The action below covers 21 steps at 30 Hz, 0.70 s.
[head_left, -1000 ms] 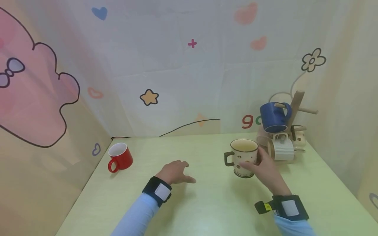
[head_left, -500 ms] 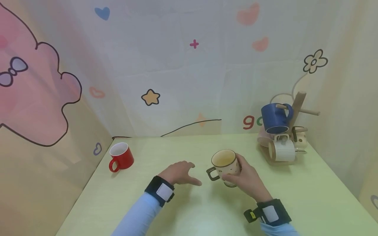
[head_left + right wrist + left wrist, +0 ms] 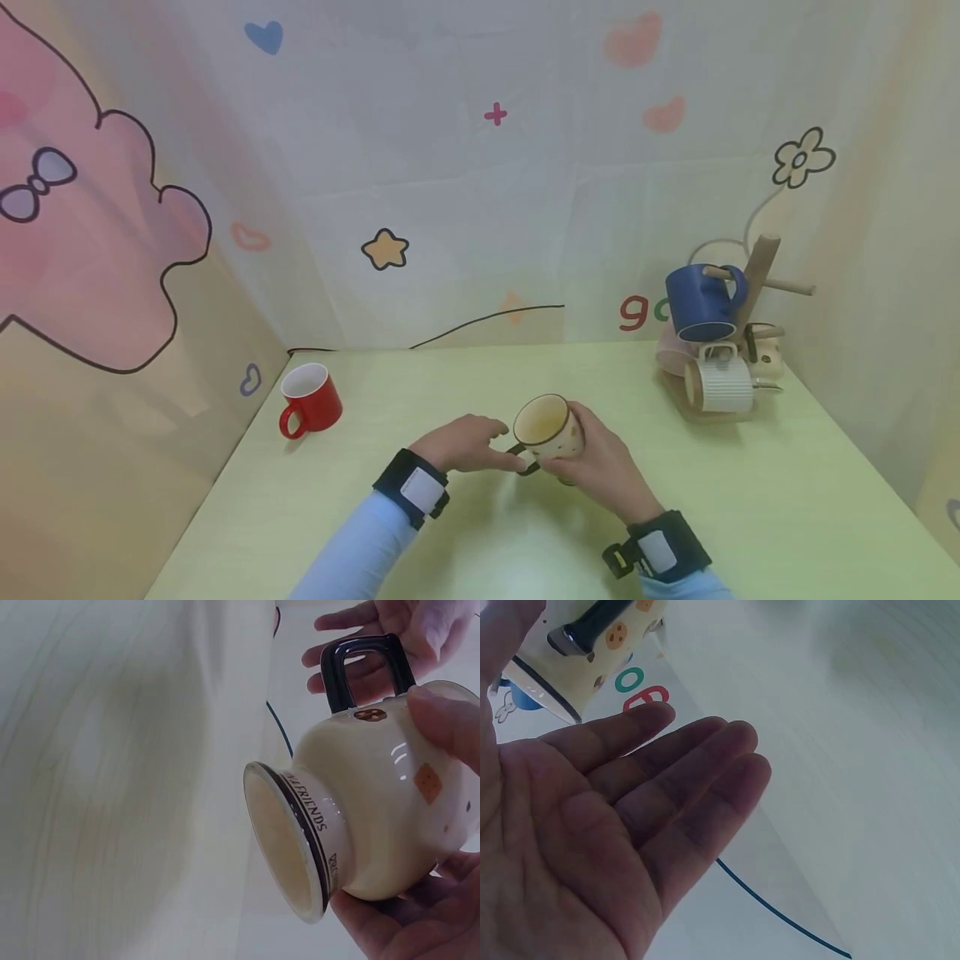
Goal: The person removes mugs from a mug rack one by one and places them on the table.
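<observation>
My right hand grips a cream mug with a dark rim and cookie prints, holding it tilted above the table. In the right wrist view, thumb and fingers wrap the body of the mug, and its dark handle points toward the other hand. The left hand is beside that handle, its thumb overlapping the handle in the head view. Seen from the left wrist, the left hand has its fingers extended, palm showing, with the mug's handle just beyond them.
At the left of the table stands a red mug with a white inside. A wooden mug rack at the back right bears a blue mug, a white ribbed mug, a pink mug and another cream one.
The right hand has carried the cream mug leftward and lower, away from the rack, tilting it. The left hand has shifted slightly right, so the mug's handle is now at its thumb.
</observation>
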Motion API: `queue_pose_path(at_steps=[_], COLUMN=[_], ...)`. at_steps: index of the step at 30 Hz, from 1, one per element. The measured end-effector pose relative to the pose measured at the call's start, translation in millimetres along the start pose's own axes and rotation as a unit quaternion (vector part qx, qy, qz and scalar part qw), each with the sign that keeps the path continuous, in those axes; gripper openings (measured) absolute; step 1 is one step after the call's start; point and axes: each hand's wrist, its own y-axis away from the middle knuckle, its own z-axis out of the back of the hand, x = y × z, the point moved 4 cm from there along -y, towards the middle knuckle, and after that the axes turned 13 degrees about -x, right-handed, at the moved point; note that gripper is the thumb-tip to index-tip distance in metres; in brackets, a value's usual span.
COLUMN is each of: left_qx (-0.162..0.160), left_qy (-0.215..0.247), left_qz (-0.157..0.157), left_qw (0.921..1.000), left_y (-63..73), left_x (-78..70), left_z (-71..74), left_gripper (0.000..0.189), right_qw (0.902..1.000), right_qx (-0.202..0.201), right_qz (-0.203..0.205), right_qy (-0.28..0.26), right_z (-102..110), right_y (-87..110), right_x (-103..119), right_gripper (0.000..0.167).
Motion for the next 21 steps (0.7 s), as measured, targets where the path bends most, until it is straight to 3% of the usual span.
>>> queue_pose_path(at_steps=[9,15,21], left_qx=[-0.016,-0.006,0.01], left_qy=[0.039,0.068,0.128], left_qz=[-0.039,-0.063,-0.041], left_qw=[0.9984,0.9957,0.9909], left_y=[-4.4,-5.2,-4.6], left_x=[-2.5,-4.8,-5.2], left_z=[-4.7,-7.0,-7.4], left_gripper=[0.031,0.022,0.018], right_qw=[0.9998,0.9997,0.9998], right_qx=[-0.009,-0.01,-0.008], right_qz=[0.016,0.022,0.019], right_qy=[0.004,0.01,0.005], right_z=[-7.3,-8.7,-8.2], right_y=[1.6,0.3,-0.6], right_x=[4.8,5.8,6.7], right_gripper=[0.086,0.086,0.088])
